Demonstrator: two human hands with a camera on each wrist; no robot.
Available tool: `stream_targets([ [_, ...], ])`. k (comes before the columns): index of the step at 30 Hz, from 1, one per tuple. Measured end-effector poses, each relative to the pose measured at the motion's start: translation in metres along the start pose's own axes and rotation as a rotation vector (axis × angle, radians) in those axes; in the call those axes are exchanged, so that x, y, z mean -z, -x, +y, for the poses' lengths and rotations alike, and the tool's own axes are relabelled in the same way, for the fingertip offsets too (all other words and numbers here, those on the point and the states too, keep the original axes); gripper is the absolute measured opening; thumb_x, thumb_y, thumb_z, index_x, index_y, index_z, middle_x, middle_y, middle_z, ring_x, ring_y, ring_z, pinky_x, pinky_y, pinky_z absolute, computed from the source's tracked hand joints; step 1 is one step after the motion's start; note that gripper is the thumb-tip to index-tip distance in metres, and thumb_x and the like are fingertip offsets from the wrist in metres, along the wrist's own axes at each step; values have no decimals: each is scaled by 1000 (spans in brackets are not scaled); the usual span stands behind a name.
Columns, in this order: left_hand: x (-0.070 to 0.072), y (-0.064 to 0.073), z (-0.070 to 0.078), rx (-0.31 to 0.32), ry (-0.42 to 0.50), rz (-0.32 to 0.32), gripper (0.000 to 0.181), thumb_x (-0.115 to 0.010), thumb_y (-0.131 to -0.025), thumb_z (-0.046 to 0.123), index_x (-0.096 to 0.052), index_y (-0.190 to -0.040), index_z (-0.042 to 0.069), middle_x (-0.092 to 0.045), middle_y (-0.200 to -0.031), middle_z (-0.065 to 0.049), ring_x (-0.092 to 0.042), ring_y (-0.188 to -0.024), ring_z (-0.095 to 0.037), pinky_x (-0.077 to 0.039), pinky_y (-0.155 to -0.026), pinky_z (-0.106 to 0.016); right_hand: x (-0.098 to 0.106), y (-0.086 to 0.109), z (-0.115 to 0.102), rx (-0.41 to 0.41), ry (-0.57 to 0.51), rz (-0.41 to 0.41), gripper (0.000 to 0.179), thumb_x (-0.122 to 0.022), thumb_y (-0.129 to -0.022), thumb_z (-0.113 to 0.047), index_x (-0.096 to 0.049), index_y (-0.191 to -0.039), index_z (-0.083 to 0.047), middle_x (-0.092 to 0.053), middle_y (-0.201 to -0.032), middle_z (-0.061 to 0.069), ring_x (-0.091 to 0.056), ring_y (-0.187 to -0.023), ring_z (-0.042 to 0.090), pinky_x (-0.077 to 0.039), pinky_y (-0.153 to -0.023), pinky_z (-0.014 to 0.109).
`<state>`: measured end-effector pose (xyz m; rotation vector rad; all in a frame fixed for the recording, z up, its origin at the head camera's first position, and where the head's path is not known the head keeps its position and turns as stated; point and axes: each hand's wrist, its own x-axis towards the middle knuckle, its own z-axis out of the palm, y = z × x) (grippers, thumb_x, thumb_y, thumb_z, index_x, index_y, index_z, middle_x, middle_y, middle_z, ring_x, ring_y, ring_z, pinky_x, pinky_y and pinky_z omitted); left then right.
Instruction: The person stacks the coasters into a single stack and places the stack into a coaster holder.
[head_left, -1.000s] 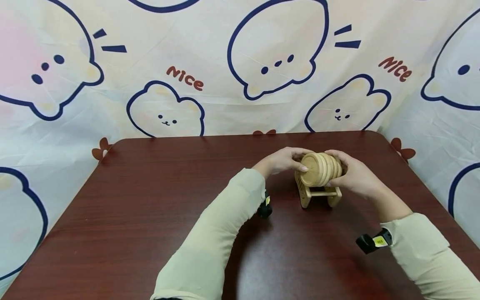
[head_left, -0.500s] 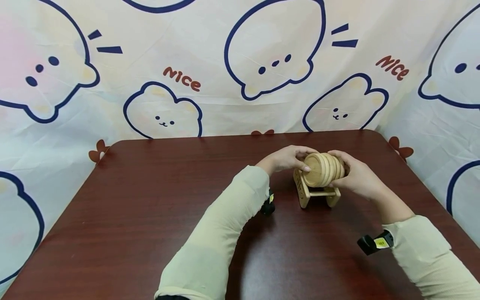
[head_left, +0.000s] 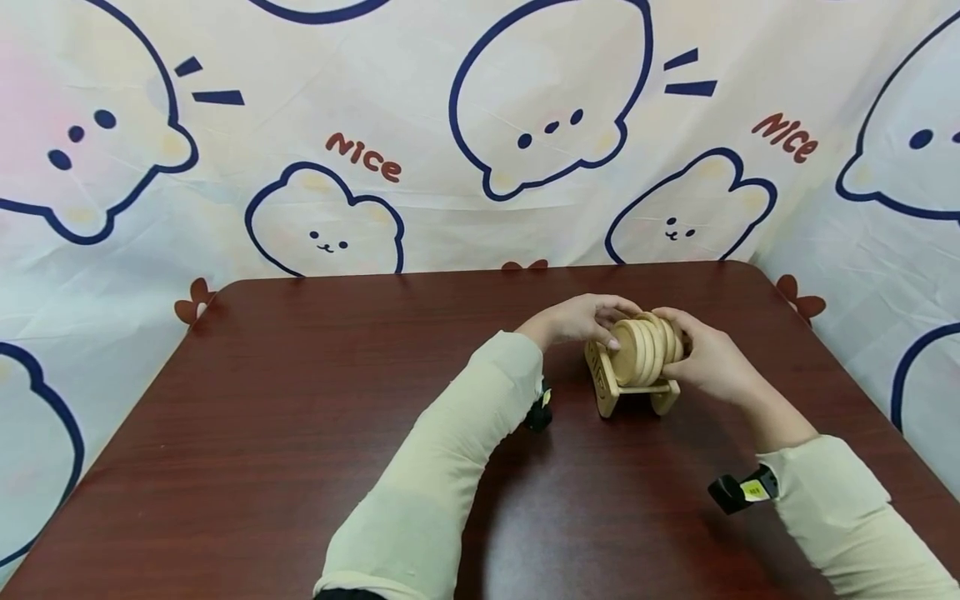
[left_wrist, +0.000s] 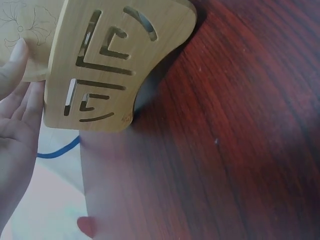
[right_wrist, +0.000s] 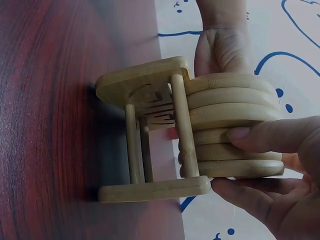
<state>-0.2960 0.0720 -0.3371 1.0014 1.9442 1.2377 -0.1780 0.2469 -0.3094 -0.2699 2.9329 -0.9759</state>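
Note:
Several round wooden coasters (head_left: 643,354) stand on edge, side by side, in a small wooden coaster rack (head_left: 603,382) at the right rear of the table. My left hand (head_left: 577,319) holds the left end of the row. In the left wrist view its thumb lies on the flower-engraved face of the end coaster (left_wrist: 35,25), beside the rack's cut-out side panel (left_wrist: 162,30). My right hand (head_left: 712,358) grips the right end. The right wrist view shows its thumb across the coaster edges (right_wrist: 227,117), with the coasters against the rack's rail (right_wrist: 182,127).
The dark red-brown wooden table (head_left: 300,433) spreads out to the left and in front of the rack. Behind it hangs a pale cloth (head_left: 435,225) printed with cartoon bears. A black wrist camera (head_left: 731,493) sits at my right cuff.
The coasters have come down lower in the rack, and their edges now stand less evenly. Both hands have kept hold and moved only slightly.

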Motion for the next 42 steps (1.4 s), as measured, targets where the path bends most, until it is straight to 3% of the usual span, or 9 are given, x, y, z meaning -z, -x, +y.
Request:
stream_targets([
  [2, 0, 0, 1, 16, -15, -1, 56, -65, -72, 1, -46, -123, 13, -46, -123, -2, -48, -103, -13, -41, -77, -20, 0, 0, 0, -1, 8, 1, 66, -65, -70, -7, -34, -128, -8, -49, -112, 19, -47, -93, 29, -40, -70, 38],
  [9, 4, -1, 2, -5, -194, -26, 49, -64, -75, 5, -48, -121, 12, -49, -119, -1, -44, -106, -9, -38, -80, -17, -6, -2, 3, 12, 43, 3, 67, -68, -67, -9, -37, -127, -8, -49, -112, 19, -47, -90, 28, -39, -69, 38],
  [16, 6, 2, 4, -1, -387, -54, 43, -64, -76, 11, -54, -117, 15, -53, -110, 6, -46, -98, -3, -36, -80, -15, -14, -4, 6, 11, 65, -2, 66, -72, -66, -12, -43, -125, -5, -55, -102, 16, -50, -89, 27, -40, -70, 40],
  [20, 5, 5, 3, -6, -446, -46, 44, -63, -78, 10, -53, -120, 16, -53, -112, 5, -45, -98, -3, -36, -78, -13, -16, -6, 7, 14, 40, -1, 64, -72, -68, -12, -43, -124, -3, -55, -104, 17, -51, -92, 28, -41, -73, 41],
  [23, 4, 7, 2, -12, -490, -33, 45, -63, -78, 10, -52, -121, 16, -51, -116, 4, -45, -101, -3, -36, -79, -13, -16, -6, 8, 1, -37, -12, 62, -70, -71, -14, -41, -125, -2, -52, -109, 20, -50, -96, 30, -41, -75, 41],
  [27, 4, 11, 1, -12, -472, -22, 44, -62, -79, 10, -51, -121, 15, -52, -115, 5, -47, -101, -3, -37, -79, -13, -15, -5, 8, -12, -128, -14, 58, -67, -76, -18, -41, -124, 1, -51, -109, 21, -49, -98, 32, -42, -76, 40],
  [34, 7, 25, -3, 5, -397, 54, 46, -62, -79, 14, -49, -123, 10, -51, -118, 2, -47, -102, -4, -38, -79, -13, -15, -8, 7, 4, -133, -3, 50, -63, -79, -23, -44, -120, 1, -53, -106, 18, -50, -95, 29, -43, -73, 37],
  [42, 5, 47, -8, 60, -465, 181, 49, -54, -85, 27, -41, -129, 12, -45, -126, 0, -44, -110, -11, -37, -86, -20, -19, -5, 14, 4, -83, 75, 45, -52, -85, -33, -48, -117, -2, -54, -108, 17, -51, -97, 30, -40, -78, 44],
])
